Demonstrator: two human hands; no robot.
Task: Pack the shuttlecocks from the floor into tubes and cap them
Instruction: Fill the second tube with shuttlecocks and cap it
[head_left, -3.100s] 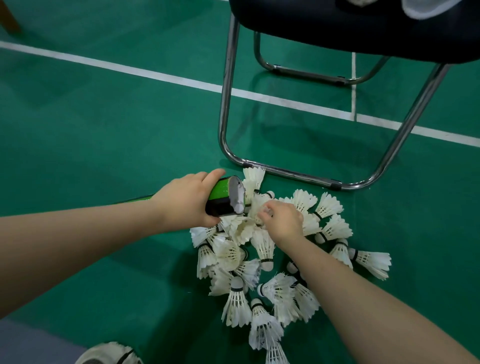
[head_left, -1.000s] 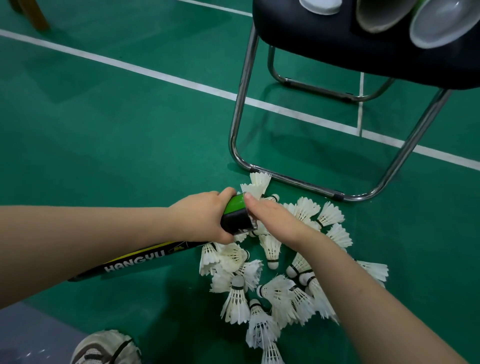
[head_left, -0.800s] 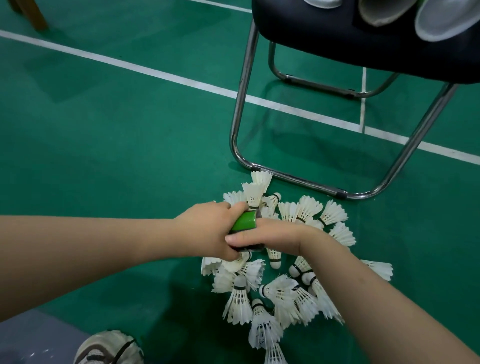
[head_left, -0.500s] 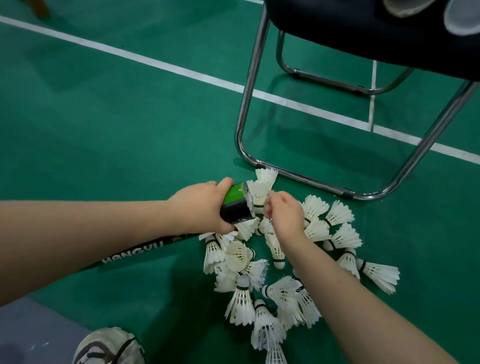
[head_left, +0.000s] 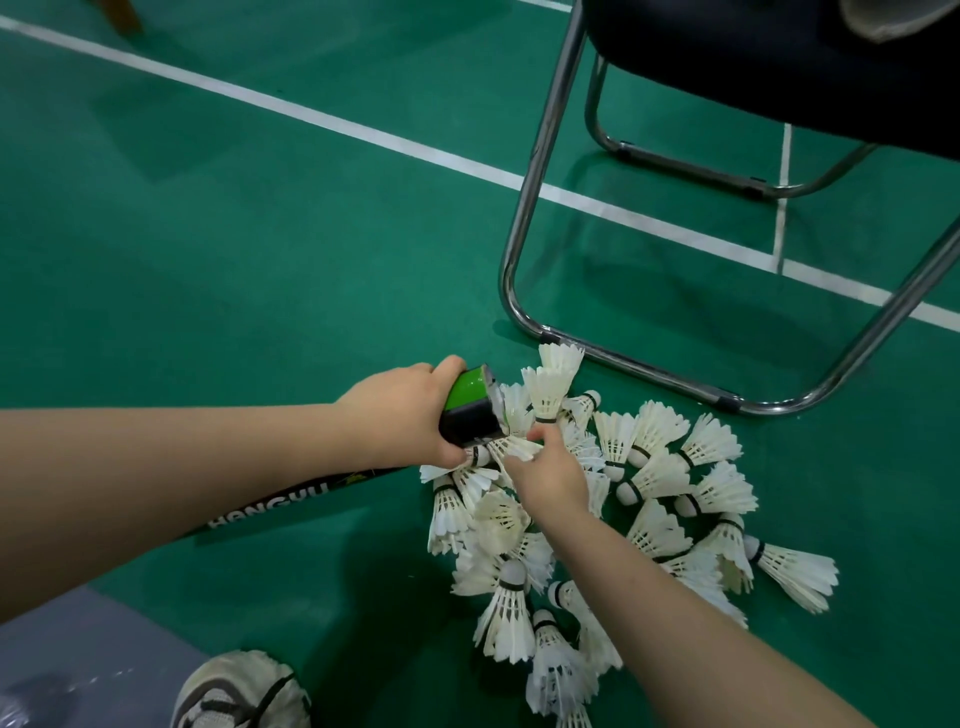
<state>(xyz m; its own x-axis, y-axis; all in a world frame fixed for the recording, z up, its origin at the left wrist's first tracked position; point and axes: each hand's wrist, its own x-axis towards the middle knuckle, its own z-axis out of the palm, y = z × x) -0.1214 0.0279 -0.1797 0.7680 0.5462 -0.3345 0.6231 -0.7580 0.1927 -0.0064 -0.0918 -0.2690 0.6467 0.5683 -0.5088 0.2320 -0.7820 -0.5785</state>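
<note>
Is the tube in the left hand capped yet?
No. The tube mouth shows uncapped at the pile, gripped by the left hand; the right hand picks among shuttlecocks.

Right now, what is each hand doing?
Left hand: closed around the tube.
Right hand: fingers pinching a shuttlecock at the tube's mouth.

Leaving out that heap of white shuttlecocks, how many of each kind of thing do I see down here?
Hands: 2, the left hand and the right hand
Green-and-black tube: 1
Chair: 1
Shoe: 1
Total: 5
The shuttlecocks overlap too much for an exact count.
</note>
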